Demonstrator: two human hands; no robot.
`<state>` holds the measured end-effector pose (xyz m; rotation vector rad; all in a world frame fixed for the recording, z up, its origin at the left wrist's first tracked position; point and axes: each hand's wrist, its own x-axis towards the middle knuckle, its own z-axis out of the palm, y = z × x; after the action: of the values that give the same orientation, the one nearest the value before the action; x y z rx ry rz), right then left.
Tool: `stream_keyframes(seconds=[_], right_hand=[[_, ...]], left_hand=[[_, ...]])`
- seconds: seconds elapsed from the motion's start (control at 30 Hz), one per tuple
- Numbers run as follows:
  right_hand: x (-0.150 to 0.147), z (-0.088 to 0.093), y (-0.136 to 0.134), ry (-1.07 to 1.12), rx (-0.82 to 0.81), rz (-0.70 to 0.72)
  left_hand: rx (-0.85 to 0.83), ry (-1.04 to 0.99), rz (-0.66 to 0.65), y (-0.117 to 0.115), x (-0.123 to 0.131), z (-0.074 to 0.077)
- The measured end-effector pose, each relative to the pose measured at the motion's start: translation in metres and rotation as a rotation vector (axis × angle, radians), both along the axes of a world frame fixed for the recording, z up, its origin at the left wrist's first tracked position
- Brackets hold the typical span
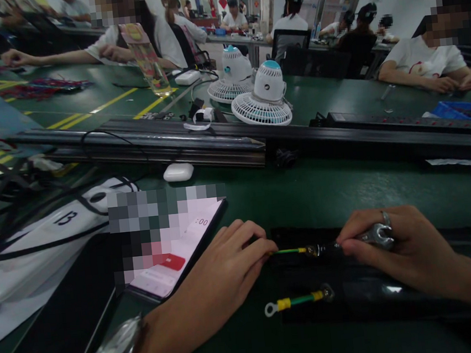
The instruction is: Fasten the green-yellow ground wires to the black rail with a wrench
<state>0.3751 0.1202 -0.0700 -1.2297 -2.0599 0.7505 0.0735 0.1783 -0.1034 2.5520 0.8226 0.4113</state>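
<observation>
Left hand [241,256] pinched narrow, I am holding the end of a yellow-green wire [291,251] in the head view; my right hand [409,246] is gripping a wrench [378,235] near the wire's other end. Nearer me, a second wire [305,299] is extending from a black part [367,292] above the counter [242,337]

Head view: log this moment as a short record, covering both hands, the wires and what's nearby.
Left hand: fingertips pinching the end of the upper green-yellow wire
Right hand: gripping a metal wrench
Lower wire: untouched, ring terminal showing
Beside left forearm: lit phone
Beyond phone: small white case
Farther back: two white fans
</observation>
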Motion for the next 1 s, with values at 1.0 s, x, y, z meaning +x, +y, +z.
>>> stream_keyframes(seconds=[1.0], right_hand=[[-0.003, 0.023, 0.014, -0.167, -0.132, -0.056]], left_hand=[[-0.019, 0.010, -0.001, -0.001, 0.001, 0.002]])
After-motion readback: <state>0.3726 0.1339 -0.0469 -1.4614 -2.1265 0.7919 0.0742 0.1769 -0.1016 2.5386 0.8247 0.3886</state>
